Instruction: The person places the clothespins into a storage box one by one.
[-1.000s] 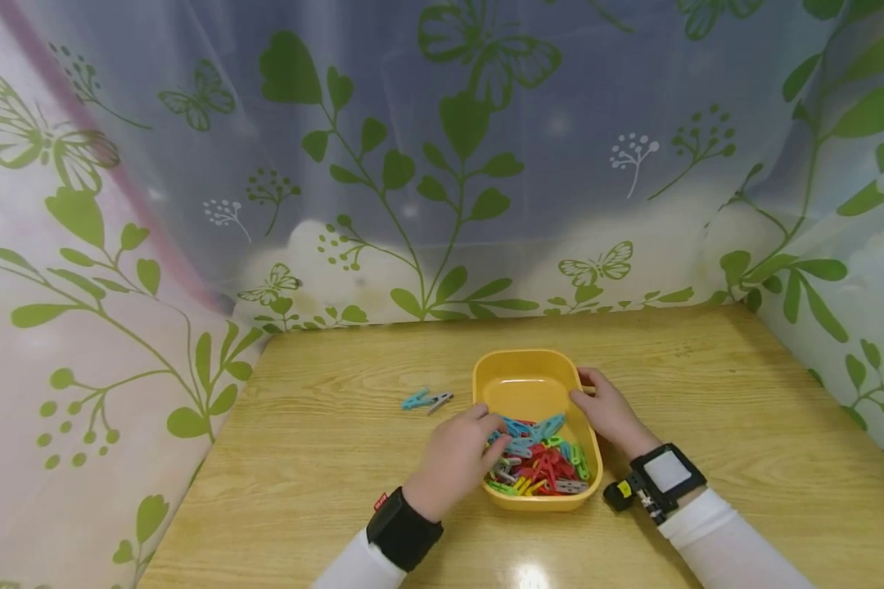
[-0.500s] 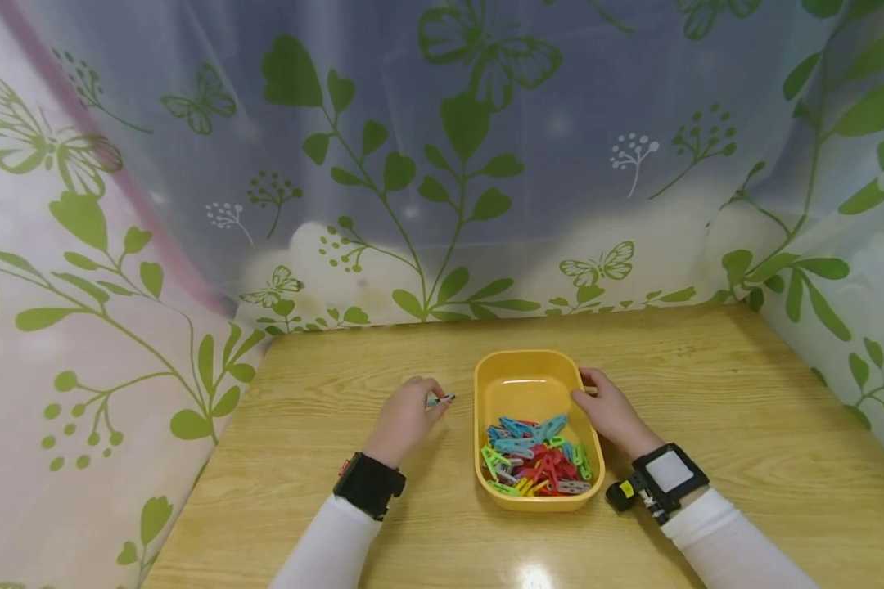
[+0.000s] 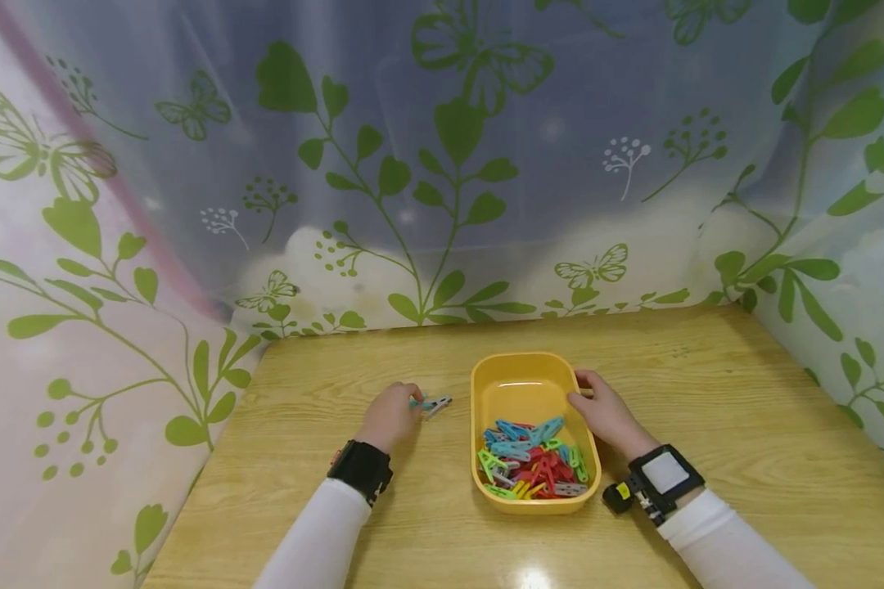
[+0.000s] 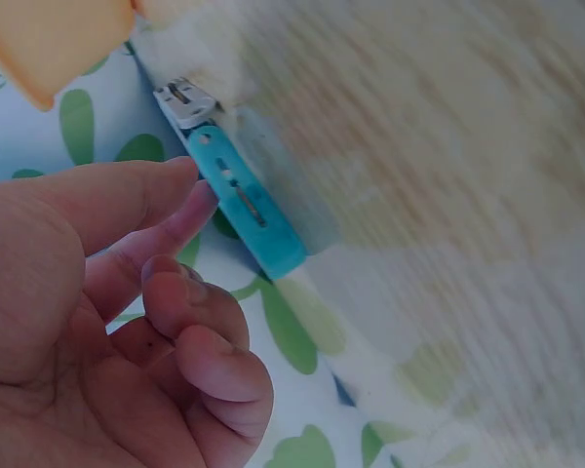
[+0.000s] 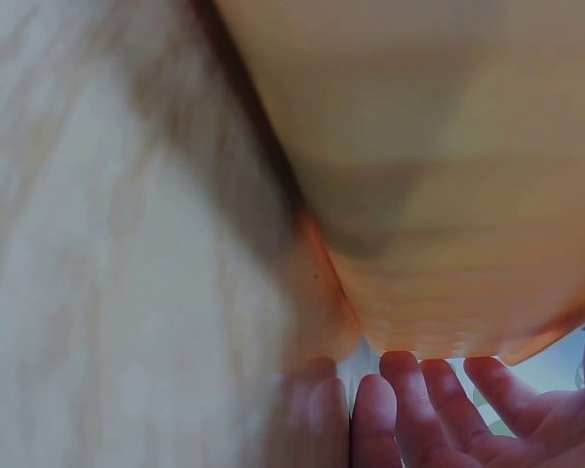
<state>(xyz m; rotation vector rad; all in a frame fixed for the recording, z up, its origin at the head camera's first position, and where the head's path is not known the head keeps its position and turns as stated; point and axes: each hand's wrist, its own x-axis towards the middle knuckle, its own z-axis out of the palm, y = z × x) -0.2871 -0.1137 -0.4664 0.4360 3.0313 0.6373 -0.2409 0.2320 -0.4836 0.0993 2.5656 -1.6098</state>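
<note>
At the left of the yellow plastic box, my left hand (image 3: 391, 419) pinches a light-blue clothespin (image 4: 244, 205) at its edge between thumb and index finger. The other fingers are curled in towards the palm. Against the blue clothespin's far end lies a grey clothespin (image 3: 439, 405). My right hand (image 3: 610, 415) holds the yellow box (image 3: 523, 368) by its right side, thumb at the rim and fingers along the outer wall. Inside the box, a heap of red, blue, green, yellow and grey clothespins (image 3: 534, 458) fills the near half.
A wood-grain table (image 3: 317, 368) carries everything. Around its back and sides hangs a curtain (image 3: 354, 204) with green leaves and butterflies. Each wrist wears a black strap (image 3: 361, 470) below a white sleeve.
My left hand has left the box and reached the loose clothespins, then shifted slightly left onto the blue one. The right hand stays at the box.
</note>
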